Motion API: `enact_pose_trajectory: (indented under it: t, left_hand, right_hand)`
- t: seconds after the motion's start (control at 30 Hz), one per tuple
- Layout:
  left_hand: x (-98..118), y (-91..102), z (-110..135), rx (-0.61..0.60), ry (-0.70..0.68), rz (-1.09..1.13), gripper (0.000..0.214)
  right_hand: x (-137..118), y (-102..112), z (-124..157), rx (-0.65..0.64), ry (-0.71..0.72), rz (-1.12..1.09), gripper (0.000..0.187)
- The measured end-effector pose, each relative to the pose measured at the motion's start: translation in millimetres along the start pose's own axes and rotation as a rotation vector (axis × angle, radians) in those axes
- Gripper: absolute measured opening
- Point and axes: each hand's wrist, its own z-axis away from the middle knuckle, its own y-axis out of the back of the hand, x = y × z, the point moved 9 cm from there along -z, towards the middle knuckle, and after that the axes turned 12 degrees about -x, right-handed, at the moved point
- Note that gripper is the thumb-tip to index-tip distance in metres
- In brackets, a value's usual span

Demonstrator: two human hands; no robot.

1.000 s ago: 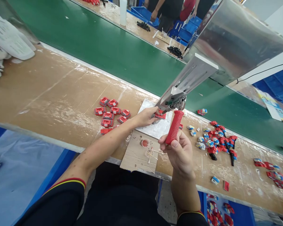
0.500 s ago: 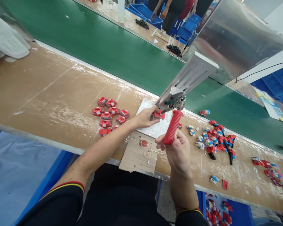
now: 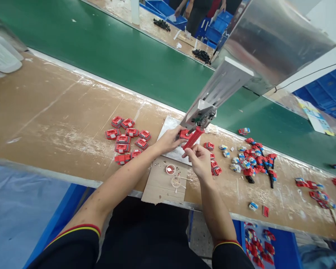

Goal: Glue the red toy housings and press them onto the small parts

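Observation:
A metal hand press [image 3: 204, 112] with a red ribbed lever handle [image 3: 193, 138] stands on a pale metal plate [image 3: 168, 125]. My left hand [image 3: 169, 141] is at the press's foot, its fingers closed on a red plastic part [image 3: 185, 134] beneath the press head; the fingertips are partly hidden. My right hand [image 3: 201, 160] grips the end of the lever handle, with thumb and fingers bent around it. On the cardboard in front of the plate sit a small cup of red liquid [image 3: 170, 169] and several cotton swabs [image 3: 179, 182].
Several red parts [image 3: 123, 139] lie left of the plate, and more red parts [image 3: 216, 170] lie to its right. Farther right is a pile of red, blue and white pieces [image 3: 254, 160]. A green conveyor belt [image 3: 100, 59] runs behind the bench. Across it, another person's hands [image 3: 184, 11] show.
My right hand has moved forward and left with the lever handle, which now sits lower, closer to my left hand. My left hand stays by the red part. The whole view has shifted slightly.

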Motion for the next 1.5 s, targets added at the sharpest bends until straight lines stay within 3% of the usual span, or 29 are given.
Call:
enact_pose_trajectory:
  t: [0.1,0.23,0.3,0.43,0.5,0.67,0.73,0.83,0.9,1.0,1.13,1.27,1.33,1.4,1.43,1.5]
  left_hand:
    - [0,-0.2,-3,-0.014,-0.001,0.003,0.031]
    - [8,5.1,8,0.024,-0.017,-0.001,0.049]
    - [20,13.6,28,0.095,-0.016,-0.021,0.057]
    - [55,32.5,92,0.232,0.038,-0.084,0.043]
    - [70,39.5,128,0.277,0.078,-0.196,0.031]
    - [69,51.5,206,0.377,0.267,-0.331,0.02]
    - [64,55.5,226,0.415,0.319,-0.377,0.018]
    - [64,61.2,240,0.486,0.348,-0.44,0.019]
    - [68,61.5,239,0.518,0.319,-0.47,0.017]
    - [79,54.2,228,0.507,0.248,-0.511,0.015]
    - [107,40.2,215,0.448,0.095,-0.578,0.019]
    - [151,18.8,185,0.265,-0.14,-0.558,0.033]
    - [173,-3.2,153,0.126,-0.27,-0.532,0.037]
    - [184,-39.9,105,-0.067,-0.365,-0.536,0.033]
    - [183,-63.2,76,-0.182,-0.38,-0.56,0.03]
    - [160,-114.7,14,-0.47,-0.255,-0.641,0.026]
  right_hand:
    - [-15,37,18,0.128,0.069,0.087,0.049]
    - [-29,115,83,0.416,0.158,0.316,0.039]
    - [-19,131,106,0.384,0.1,0.551,0.035]
    - [32,108,117,0.001,-0.064,0.928,0.019]
    - [52,95,117,-0.081,-0.104,1.022,0.027]
    - [73,87,117,-0.127,-0.166,1.053,0.035]
    - [74,88,119,-0.134,-0.148,1.048,0.034]
    - [71,100,117,0.006,-0.15,1.143,0.046]
    - [72,109,105,0.069,-0.166,1.202,0.067]
    - [79,109,73,-0.051,-0.145,1.256,0.09]
    - [84,103,42,-0.276,-0.091,1.261,0.074]
    - [80,102,56,-0.284,-0.046,1.222,0.061]
    - [79,104,77,-0.24,-0.044,1.215,0.06]
    - [80,108,101,-0.207,-0.055,1.214,0.06]
    - [80,111,113,-0.192,-0.065,1.214,0.06]
    - [81,116,133,-0.163,-0.104,1.216,0.06]
